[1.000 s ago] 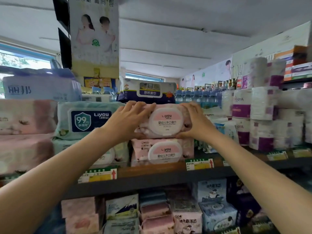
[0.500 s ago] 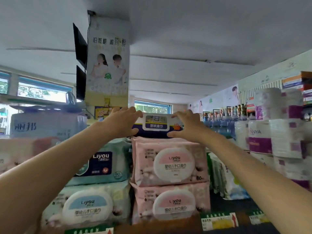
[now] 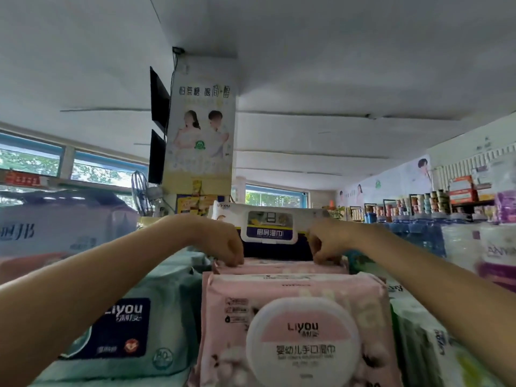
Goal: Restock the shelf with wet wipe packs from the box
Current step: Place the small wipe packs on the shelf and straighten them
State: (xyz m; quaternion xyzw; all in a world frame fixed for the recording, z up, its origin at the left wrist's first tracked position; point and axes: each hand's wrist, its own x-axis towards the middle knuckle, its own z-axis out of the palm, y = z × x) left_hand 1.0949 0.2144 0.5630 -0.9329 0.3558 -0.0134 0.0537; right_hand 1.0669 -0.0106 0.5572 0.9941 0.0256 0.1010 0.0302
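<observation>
Head view, looking up at top of shelf stack.

Counts: 2 pink wipe packs visible in the centre column. Front pink pack faces camera w/ round white-and-pink lid; a second pink pack lies flat just behind and slightly higher, only its top edge showing. 1 navy-and-white pack stands directly behind that, w/ a rectangular flip lid. 1 teal pack w/ dark blue label sits just left of the front pink one, touching it. 1 green-and-white pack on the right side, partly hidden by the forearm. 1 large pale bundle further left, blurry.

Hands: 2, both arms reaching forward and up from lower corners, forearms roughly mirrored. Left hand has wrist bent down, fingers curled, tips on the left end of the second pink pack's top edge. Right hand same pose at the right end, fingers curled down onto that edge. Both appear to pinch the rear pink pack at its ends; thumbs hidden, so grip depth unclear. Knuckles of both sit just in front of the navy pack's lower corners.

Bkgd: 1 pillar poster w/ 2 figures, 2 dark screens on the pillar's left face, 1 fan, toilet-roll stacks at right.
</observation>
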